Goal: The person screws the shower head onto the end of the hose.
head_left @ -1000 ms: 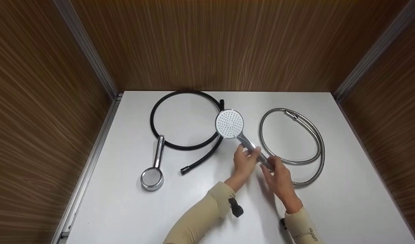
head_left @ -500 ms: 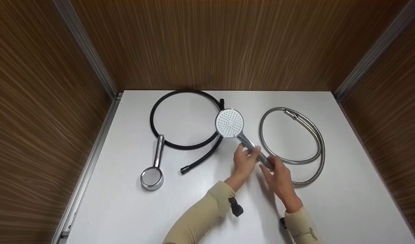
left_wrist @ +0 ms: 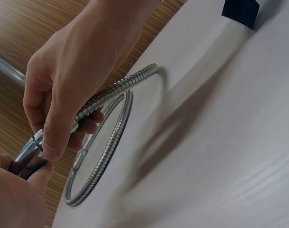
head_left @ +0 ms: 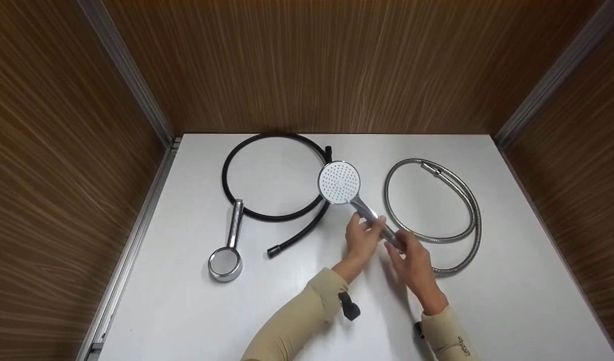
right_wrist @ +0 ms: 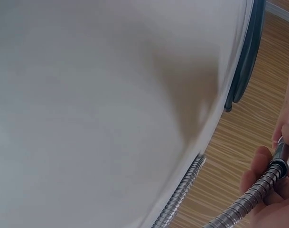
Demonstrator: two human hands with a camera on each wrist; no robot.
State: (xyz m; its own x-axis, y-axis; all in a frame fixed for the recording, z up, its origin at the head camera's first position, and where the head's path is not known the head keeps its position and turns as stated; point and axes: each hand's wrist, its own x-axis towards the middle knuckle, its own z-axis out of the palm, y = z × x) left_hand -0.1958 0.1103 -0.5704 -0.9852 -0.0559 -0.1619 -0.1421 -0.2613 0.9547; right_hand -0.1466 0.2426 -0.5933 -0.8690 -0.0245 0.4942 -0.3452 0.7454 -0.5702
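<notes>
My left hand (head_left: 362, 243) grips the chrome handle of a round shower head (head_left: 339, 182), whose white dotted face points up. At the handle's lower end, my right hand (head_left: 413, 263) pinches the end fitting of a silver metal shower hose (head_left: 476, 235). The left wrist view shows this hose (left_wrist: 108, 95) running out behind the right fingers, its fitting in line with the handle end (left_wrist: 28, 152). In the right wrist view the hose (right_wrist: 251, 197) meets the chrome fitting (right_wrist: 282, 159). I cannot tell how tightly they are joined.
A black shower hose (head_left: 225, 175) lies looped on the white table (head_left: 186, 321) at the back left. A second, smaller chrome shower head (head_left: 225, 264) rests at the left, its handle against that loop. Wood-grain panels (head_left: 307, 65) wall in the back and both sides.
</notes>
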